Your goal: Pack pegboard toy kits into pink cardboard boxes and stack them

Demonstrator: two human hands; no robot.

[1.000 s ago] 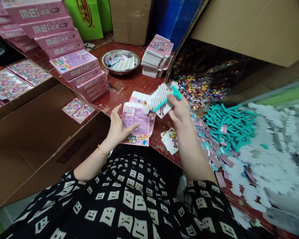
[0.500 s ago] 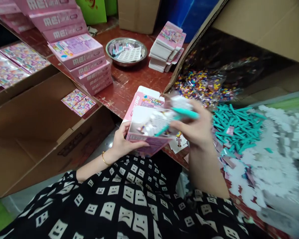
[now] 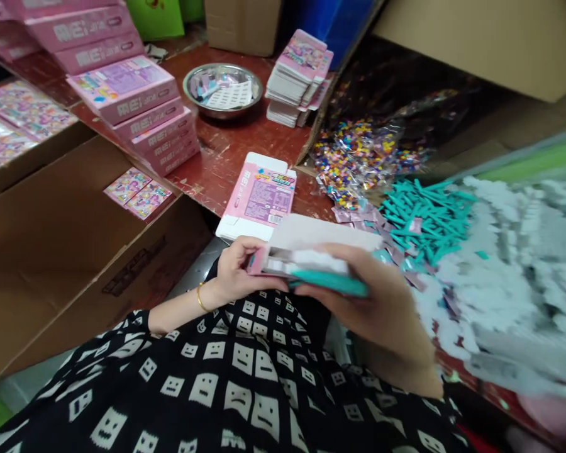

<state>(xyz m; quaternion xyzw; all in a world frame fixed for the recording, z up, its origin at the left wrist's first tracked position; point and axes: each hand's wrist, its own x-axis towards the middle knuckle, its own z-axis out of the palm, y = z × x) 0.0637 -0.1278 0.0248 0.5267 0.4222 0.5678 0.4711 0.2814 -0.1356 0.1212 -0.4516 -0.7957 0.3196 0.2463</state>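
My left hand (image 3: 240, 267) is closed round the end of a pink cardboard box (image 3: 325, 231), whose white inner flap stands up. At the box's open side, my right hand (image 3: 363, 283) grips a teal pen-like stick (image 3: 332, 282) together with a white piece (image 3: 319, 259); both are blurred. The stick and the white piece lie partly within the box opening, and I cannot tell how deep they sit. Just beyond, a flattened pink box (image 3: 264, 195) rests on the red table (image 3: 217, 167).
Stacked pink boxes (image 3: 146, 113) stand at left, above a large open carton (image 3: 70, 251). Behind are a metal bowl (image 3: 222, 112) and a pile of cards (image 3: 295, 75). Bags of coloured beads (image 3: 353, 157), teal sticks (image 3: 429, 220) and white pieces (image 3: 509, 277) spread at right.
My right hand has brought the teal stick and white piece down and left into the box opening. The held box has tilted flatter and come closer, uncovering the flattened box behind it.
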